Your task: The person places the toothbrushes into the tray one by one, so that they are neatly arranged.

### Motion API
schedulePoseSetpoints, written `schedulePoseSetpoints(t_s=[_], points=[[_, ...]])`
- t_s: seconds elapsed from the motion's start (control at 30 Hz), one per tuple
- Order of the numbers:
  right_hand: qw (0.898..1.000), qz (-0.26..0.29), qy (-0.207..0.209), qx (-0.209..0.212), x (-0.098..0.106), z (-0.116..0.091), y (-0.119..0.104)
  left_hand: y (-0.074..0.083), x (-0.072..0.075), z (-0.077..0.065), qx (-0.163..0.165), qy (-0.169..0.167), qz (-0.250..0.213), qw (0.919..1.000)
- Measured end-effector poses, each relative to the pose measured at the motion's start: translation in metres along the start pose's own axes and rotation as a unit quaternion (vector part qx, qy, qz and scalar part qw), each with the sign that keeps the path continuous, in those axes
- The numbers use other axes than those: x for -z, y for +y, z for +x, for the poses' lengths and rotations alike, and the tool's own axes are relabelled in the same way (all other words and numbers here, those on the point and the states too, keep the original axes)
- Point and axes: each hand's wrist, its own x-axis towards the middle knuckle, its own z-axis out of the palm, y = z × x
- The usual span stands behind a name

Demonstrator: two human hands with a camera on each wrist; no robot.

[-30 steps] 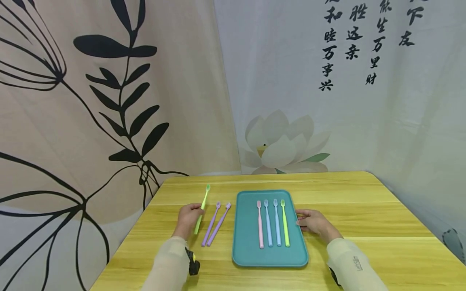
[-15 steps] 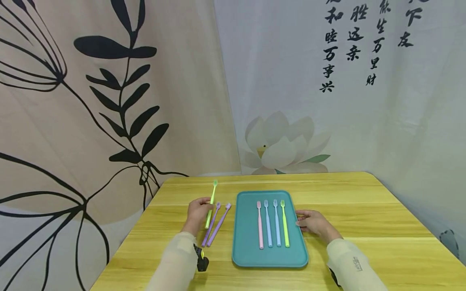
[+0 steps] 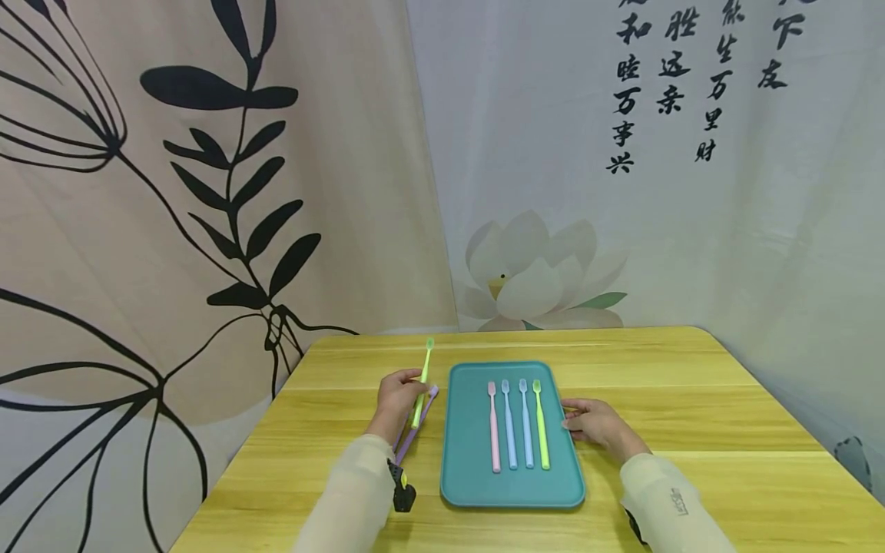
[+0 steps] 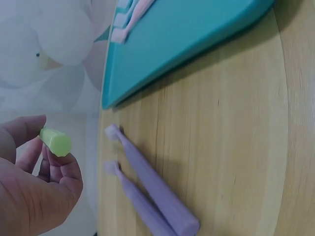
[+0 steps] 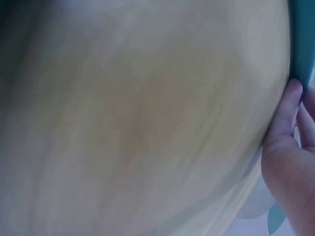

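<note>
My left hand (image 3: 397,399) pinches a light green toothbrush (image 3: 423,380) above the table, bristle end tilted up and away. In the left wrist view the brush's handle end (image 4: 59,144) sticks out between thumb and fingers. Beneath it lie two purple toothbrushes (image 4: 152,182), partly hidden by the hand and sleeve in the head view. My right hand (image 3: 596,421) grips the right edge of the teal tray (image 3: 470,476). On that tray lie a pink toothbrush (image 3: 494,430), two blue toothbrushes (image 3: 511,430) and another green toothbrush (image 3: 542,430), side by side.
The wooden table (image 3: 691,415) extends around the tray on all sides. Behind its far edge hangs a printed curtain (image 3: 373,192) with leaves, a flower and writing.
My left hand has moved right with the green toothbrush, now over the purple toothbrushes and closer to the tray. The right hand and the tray have stayed in place.
</note>
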Motion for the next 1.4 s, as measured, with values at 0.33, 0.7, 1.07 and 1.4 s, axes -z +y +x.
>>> schedulePoseSetpoints(t_s=[0.33,0.7,1.07,1.4], points=[[1.0,-0.002,0.004,-0.001,0.0,0.003,0.003,0.005,-0.02,-0.01,-0.006,-0.007,-0.036,0.9993],[1.0,0.0,0.001,0.001,0.0,0.003,0.003,0.007,-0.035,-0.018,-0.01,-0.006,-0.009,0.9999],[1.0,-0.003,0.003,-0.003,0.0,0.002,0.002,0.006,-0.05,-0.025,0.005,-0.007,-0.029,0.9996],[1.0,-0.002,0.002,-0.004,0.0,0.003,0.001,0.003,-0.064,-0.03,0.013,0.007,-0.021,0.9997]])
